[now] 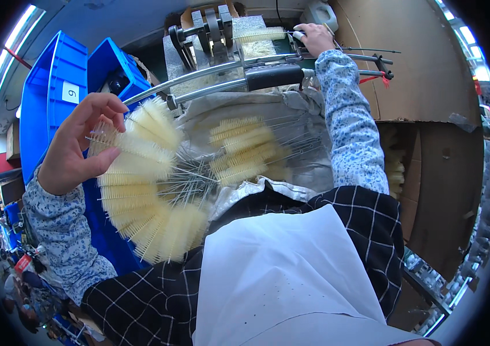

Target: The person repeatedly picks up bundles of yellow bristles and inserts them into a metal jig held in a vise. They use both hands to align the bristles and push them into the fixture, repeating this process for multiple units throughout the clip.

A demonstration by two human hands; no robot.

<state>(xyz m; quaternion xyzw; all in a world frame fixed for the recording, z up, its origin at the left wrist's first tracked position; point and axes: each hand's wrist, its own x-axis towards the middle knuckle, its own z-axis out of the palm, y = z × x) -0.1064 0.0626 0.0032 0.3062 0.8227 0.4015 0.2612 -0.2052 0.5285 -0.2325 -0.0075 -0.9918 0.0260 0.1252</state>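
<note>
My left hand [77, 144] curls its thumb and fingers around the bristled tip of a cream bottle brush [147, 153], at the edge of a fanned-out bunch of bottle brushes [132, 202]. Their wire stems meet toward the middle. At the far side, my right hand [316, 39] is closed on the wire stem of another bottle brush [262, 35], which lies level beside a metal machine [213, 32]. A white wrap covers one of its fingers. Between my arms, more bottle brushes [242, 150] lie on a pale cloth, stems pointing right.
Blue plastic bins [54, 98] stand at the left. Metal rails with a black padded sleeve [273, 76] cross in front of the machine. Brown cardboard [429, 63] walls off the right side, and a white jug [321, 14] stands behind my right hand. White cloth [285, 271] covers my lap.
</note>
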